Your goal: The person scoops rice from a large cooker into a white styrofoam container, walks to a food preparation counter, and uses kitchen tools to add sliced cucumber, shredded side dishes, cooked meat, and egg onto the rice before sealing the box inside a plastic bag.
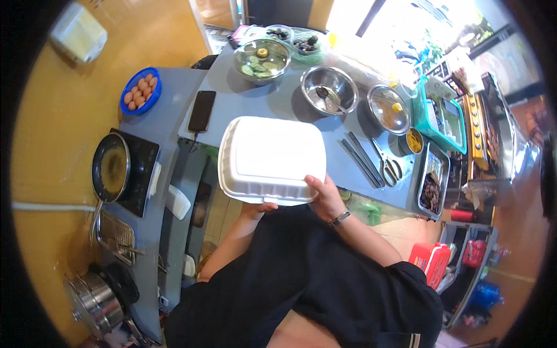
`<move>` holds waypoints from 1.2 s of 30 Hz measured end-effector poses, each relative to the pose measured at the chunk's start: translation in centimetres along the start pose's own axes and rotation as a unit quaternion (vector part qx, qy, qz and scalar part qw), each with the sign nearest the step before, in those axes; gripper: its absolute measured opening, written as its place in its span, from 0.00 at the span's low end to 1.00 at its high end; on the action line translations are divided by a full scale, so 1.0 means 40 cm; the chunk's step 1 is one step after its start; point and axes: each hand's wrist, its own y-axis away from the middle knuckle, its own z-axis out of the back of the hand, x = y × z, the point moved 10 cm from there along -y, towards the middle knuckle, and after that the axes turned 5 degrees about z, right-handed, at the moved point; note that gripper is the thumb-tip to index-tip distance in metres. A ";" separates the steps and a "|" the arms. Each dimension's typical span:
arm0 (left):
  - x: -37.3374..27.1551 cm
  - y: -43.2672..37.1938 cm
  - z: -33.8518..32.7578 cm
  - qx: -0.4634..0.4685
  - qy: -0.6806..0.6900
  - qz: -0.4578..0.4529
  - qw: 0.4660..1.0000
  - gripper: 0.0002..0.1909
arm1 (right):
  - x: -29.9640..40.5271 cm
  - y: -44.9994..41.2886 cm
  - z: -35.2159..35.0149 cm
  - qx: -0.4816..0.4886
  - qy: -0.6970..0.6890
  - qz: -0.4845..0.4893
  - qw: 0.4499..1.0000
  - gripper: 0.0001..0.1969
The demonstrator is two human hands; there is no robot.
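Note:
A closed white foam takeaway box [278, 150] is held up in front of my body, above the near edge of the grey table [278, 102]. At its right front corner my right hand [325, 198] grips it, thumb on the lid and the other fingers hidden beneath. My left hand [257, 210] supports the box from below at the front, with only part of the hand showing. To the right of the box lie black tongs or chopsticks [363, 158] and kitchen scissors [387, 165]. Behind it stands a steel bowl [307, 87] with a ladle [333, 102] inside.
Glass-lidded bowls of sliced cucumber [256, 67] and brown food [385, 115] stand on the table. A phone [203, 111] lies left. At right are a teal basket [439, 132] and a meat tray [431, 191]. A frying pan [111, 167] and blue egg basket [145, 102] occupy the side counter.

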 end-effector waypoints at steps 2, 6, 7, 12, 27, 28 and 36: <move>0.087 0.007 0.046 -0.050 0.118 0.053 0.990 0.47 | -0.058 -0.004 0.053 -0.001 -0.034 -0.022 0.999 0.29; 0.233 -0.018 0.077 -0.085 0.090 0.111 0.986 0.36 | -0.091 -0.061 0.179 -0.085 -0.036 0.035 0.995 0.27; 0.274 -0.023 0.081 -0.110 0.067 0.175 0.976 0.34 | -0.107 -0.089 0.210 -0.083 -0.019 0.034 0.996 0.27; 0.278 -0.096 0.070 -0.200 -0.077 0.177 0.960 0.21 | -0.097 -0.148 0.306 -0.138 0.086 0.068 0.984 0.26; 1.196 0.183 -0.865 0.404 -0.360 0.292 0.789 0.19 | -0.292 0.654 1.275 -0.387 0.233 -0.040 0.891 0.16; 1.341 0.180 -0.947 0.423 -0.324 0.252 0.808 0.18 | -0.313 0.756 1.369 -0.461 0.222 0.003 0.859 0.16; 1.997 0.060 -0.979 0.455 -0.776 0.096 0.426 0.14 | -0.570 1.372 1.720 -0.661 0.139 -0.109 0.729 0.12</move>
